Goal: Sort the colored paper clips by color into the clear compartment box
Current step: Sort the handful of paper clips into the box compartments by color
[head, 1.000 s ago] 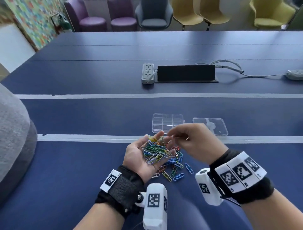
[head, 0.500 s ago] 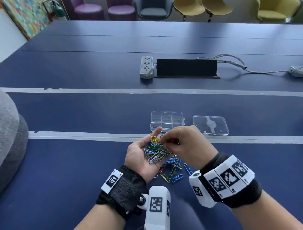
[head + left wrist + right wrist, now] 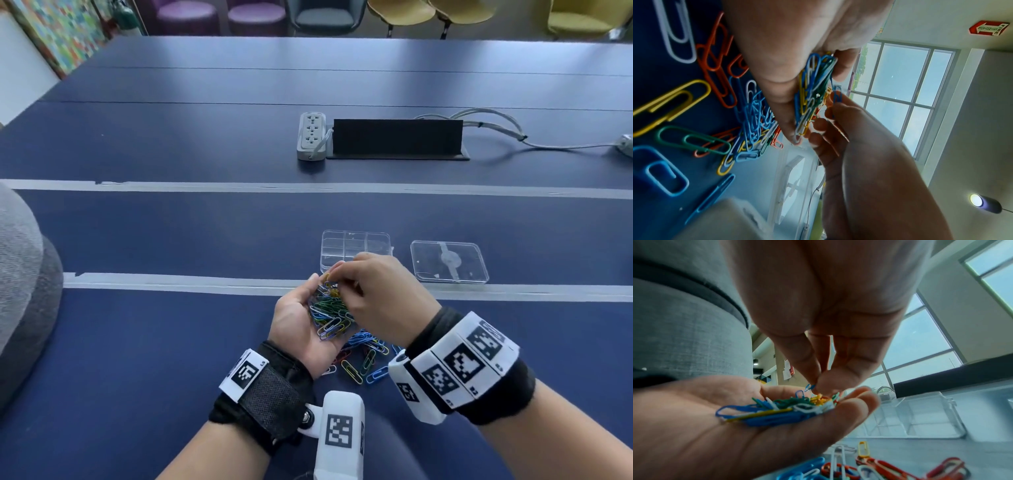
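On a long dark-blue desk [image 3: 171,342], crossed by pale tape lines, a person's two hands work close together near the front edge. A clear compartment box [image 3: 354,248] stands open just beyond the hands, its sections looking empty, and its clear lid [image 3: 448,262] lies beside it to the right. Farther back are a power strip [image 3: 311,136] and a black cable cover [image 3: 397,138].

The left hand [image 3: 298,322] is held palm up, fingers loosely cupped around a mixed heap of coloured paper clips [image 3: 329,313]. More loose clips [image 3: 366,356] lie on the desk beneath the hands. The right hand [image 3: 380,298] reaches down into the heap, thumb and forefinger closed in a pinch on a blue clip [image 3: 810,387] near the left fingertips.

To do this step well, it likely helps to lift the single clip slowly, so that hooked neighbours fall free, and to keep the left palm level so nothing spills, then carry it to one section kept for blue.

Compared with a second ago, the right hand has come down from above the heap into it, and the view has tilted down slightly. The box and lid lie as before.
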Demonstrator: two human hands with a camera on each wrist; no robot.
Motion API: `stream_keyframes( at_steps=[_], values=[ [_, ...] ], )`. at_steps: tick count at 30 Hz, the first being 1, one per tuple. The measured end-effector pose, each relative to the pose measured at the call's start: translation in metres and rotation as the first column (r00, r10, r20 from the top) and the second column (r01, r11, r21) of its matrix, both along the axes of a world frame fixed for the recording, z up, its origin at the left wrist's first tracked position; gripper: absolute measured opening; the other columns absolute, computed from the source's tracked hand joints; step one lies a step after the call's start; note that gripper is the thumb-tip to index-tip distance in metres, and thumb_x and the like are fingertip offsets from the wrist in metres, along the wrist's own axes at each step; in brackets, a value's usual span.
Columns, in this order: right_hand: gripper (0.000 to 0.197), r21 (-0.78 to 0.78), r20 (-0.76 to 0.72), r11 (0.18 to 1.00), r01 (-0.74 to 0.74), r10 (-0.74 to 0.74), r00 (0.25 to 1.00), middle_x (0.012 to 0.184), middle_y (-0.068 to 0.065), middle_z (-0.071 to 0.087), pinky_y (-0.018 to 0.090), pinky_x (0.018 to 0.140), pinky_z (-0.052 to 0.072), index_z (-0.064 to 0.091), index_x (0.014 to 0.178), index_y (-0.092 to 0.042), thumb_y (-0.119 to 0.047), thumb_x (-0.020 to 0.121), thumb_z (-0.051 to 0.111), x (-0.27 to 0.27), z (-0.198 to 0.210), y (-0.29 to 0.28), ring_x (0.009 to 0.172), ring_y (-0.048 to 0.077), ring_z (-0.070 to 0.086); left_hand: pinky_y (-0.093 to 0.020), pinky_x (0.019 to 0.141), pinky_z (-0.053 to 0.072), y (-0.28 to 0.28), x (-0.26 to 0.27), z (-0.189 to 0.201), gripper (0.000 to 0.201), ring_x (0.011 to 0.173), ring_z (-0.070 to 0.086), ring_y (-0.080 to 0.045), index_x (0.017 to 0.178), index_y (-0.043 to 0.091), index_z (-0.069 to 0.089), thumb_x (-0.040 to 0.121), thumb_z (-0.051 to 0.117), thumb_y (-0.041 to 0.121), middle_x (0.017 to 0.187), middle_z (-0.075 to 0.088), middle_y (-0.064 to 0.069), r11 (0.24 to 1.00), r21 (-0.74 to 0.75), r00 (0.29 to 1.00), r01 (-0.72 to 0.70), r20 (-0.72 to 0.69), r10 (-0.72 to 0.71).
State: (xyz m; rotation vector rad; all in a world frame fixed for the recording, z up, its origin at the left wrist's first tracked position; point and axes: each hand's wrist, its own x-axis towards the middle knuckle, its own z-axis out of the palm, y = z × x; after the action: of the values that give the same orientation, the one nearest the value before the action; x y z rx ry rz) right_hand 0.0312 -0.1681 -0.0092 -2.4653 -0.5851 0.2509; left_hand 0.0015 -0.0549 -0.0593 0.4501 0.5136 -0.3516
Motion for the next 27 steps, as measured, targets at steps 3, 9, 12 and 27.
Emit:
stream_keyframes(
  at_steps=[3,9,12,27],
  values=[
    [0.021,-0.041,0.013,0.999,-0.001,0.001,1.0,0.092,0.001,0.069,0.031,0.081,0.049,0.072,0.095,-0.022,-0.022,0.085,0.053,0.002,0.003,0.005,0.09,0.019,0.061,-0.035,0.063,0.058,0.0,0.001,0.002,0.032,0.077,0.068,-0.025,0.097,0.009,0.067,0.096,0.039,0.025,0.086,0.071,-0.011,1.0,0.024,1.0,-0.014,-0.015,0.015],
    [0.018,-0.119,0.008,0.993,-0.022,0.023,1.0,0.083,0.005,0.071,0.034,0.074,0.052,0.072,0.088,-0.018,-0.029,0.079,0.061,0.004,0.006,0.017,0.082,0.023,0.062,-0.029,0.053,0.057,-0.001,0.001,0.007,0.033,0.058,0.068,-0.019,0.085,0.008,0.063,0.099,0.038,0.025,0.063,0.068,-0.006,0.999,0.017,0.999,-0.036,-0.022,0.036],
    [0.018,-0.143,0.008,0.99,-0.016,0.017,1.0,0.084,0.004,0.072,0.032,0.073,0.053,0.073,0.09,-0.02,-0.026,0.081,0.059,0.007,0.005,0.018,0.084,0.023,0.063,-0.034,0.064,0.058,0.0,-0.001,0.006,0.035,0.074,0.068,-0.024,0.095,0.008,0.062,0.099,0.038,0.032,0.08,0.069,-0.011,1.0,0.012,1.0,-0.026,-0.003,0.026],
    [0.021,-0.222,0.017,0.923,-0.314,0.325,0.945,0.091,0.004,0.053,0.039,0.07,0.05,0.065,0.1,-0.021,-0.017,0.091,0.046,0.007,-0.001,0.023,0.079,0.03,0.058,-0.036,0.077,0.049,0.01,-0.006,0.009,0.076,0.073,0.071,-0.028,0.077,0.001,0.075,0.092,0.031,0.061,0.08,0.072,-0.015,1.0,0.018,1.0,-0.007,-0.005,0.007]
  ],
)
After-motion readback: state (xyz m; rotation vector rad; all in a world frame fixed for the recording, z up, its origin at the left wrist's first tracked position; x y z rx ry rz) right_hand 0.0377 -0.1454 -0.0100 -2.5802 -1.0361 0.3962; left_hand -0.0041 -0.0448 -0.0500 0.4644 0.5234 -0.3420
